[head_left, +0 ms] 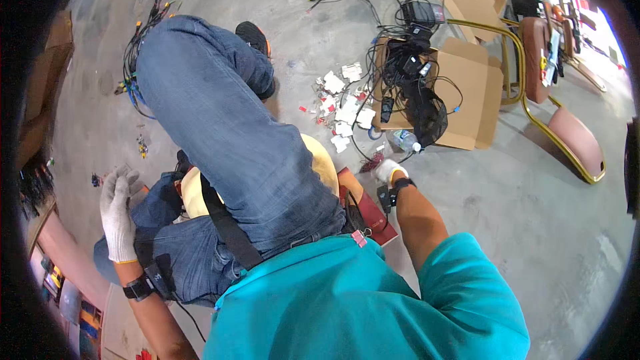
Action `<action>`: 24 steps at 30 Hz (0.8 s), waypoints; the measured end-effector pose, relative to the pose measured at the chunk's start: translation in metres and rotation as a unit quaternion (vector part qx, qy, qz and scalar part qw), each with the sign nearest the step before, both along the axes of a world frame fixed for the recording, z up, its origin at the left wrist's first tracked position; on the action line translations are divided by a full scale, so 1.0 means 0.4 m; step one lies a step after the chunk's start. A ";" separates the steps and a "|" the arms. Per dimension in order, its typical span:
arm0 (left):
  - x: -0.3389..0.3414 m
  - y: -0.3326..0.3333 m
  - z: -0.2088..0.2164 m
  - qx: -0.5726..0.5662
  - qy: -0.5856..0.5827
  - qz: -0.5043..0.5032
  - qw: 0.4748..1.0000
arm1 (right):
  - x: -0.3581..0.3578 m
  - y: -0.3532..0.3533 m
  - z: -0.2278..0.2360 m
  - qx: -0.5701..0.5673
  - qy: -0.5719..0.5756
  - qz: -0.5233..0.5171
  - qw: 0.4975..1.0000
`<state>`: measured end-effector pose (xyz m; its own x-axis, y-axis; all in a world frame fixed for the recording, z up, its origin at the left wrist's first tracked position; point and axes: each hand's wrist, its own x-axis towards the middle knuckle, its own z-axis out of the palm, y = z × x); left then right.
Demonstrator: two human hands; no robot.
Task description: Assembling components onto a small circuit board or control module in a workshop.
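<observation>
2 gloved hands: left hand [118, 217] open by knee; right hand [389, 171] near 1 bottle [404, 141], fingers' state unclear.

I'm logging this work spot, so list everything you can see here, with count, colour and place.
Flattened brown cardboard box: one, on the grey concrete floor, upper right.
Tangle of black cables and adapters: one heap, on the cardboard.
Small white paper tags: many, scattered left of the cardboard.
Clear plastic bottle: one, lying by the cardboard's lower edge.
Gold-framed chair with pink seat: one, far right.
Bundle of wires with orange ends: one, upper left.
Round cream stool seat: one, under the person.
Left hand: white glove, open, beside the knee.
Right hand: white glove, low near the floor; grip unclear.
</observation>
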<state>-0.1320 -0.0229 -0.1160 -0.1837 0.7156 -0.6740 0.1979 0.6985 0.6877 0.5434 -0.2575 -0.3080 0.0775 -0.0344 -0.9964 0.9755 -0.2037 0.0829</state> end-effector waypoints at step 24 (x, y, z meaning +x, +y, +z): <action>-0.107 0.059 0.044 0.138 -0.013 -0.045 0.989 | -0.237 0.637 0.369 0.516 0.095 -0.237 0.817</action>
<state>-0.1747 0.0008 -0.0986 -0.0964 0.8860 -0.4535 0.2302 0.4632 0.8559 0.4484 -0.0027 -0.1603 0.1395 0.8511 -0.5061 0.7415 -0.4285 -0.5162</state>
